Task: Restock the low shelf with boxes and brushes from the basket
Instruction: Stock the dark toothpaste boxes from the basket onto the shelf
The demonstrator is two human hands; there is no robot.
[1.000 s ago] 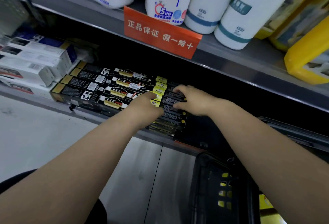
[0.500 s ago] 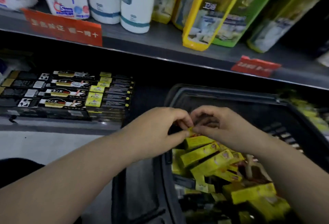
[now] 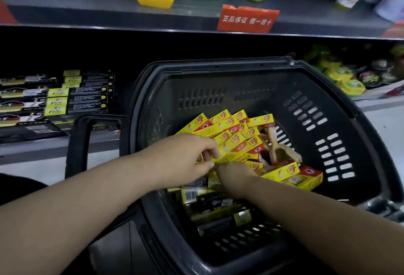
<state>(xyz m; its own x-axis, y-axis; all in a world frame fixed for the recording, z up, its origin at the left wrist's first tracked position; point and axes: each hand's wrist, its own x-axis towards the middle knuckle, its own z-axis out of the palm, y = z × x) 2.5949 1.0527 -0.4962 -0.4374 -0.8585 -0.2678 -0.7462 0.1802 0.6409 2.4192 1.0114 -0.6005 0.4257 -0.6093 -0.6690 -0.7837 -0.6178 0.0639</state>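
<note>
**Both hands in the basket, black cartons lined on the shelf**

Far left on my screen, the shelf [image 3: 43,146], a grey metal ledge, carries black boxes [image 3: 87,99]. They are slim cardboard cartons lying flat in rows, long axes running left to right along the ledge, and the right-hand ones have a yellow panel at their left end. Next comes the looped handle [image 3: 76,143] of the basket [image 3: 328,121], sticking out to the left in front of the shelf edge. The basket itself is dark slotted plastic.

The left hand [image 3: 185,158] is over its near left rim, fingers curled, with thumb and fingertips pinching the end of one of the yellow boxes [image 3: 236,134]. These small glossy cartons, yellow with red ends, lie heaped in the middle of the basket. Most have their long axes slanting from lower left to upper right, fanned like cards.

Under the heap, on the basket floor, lie dark packs [image 3: 209,203], long and flat, one showing a barcode. The right hand [image 3: 236,178] comes in from the right with its fingers buried under the yellow heap, so I cannot tell its grip. High above it, a red tag [image 3: 247,19] hangs off the upper ledge.

Just right of the heap, the brushes [image 3: 273,145], pale bare wood, lean tilted and crossed. I cannot make out which end is which.
</note>
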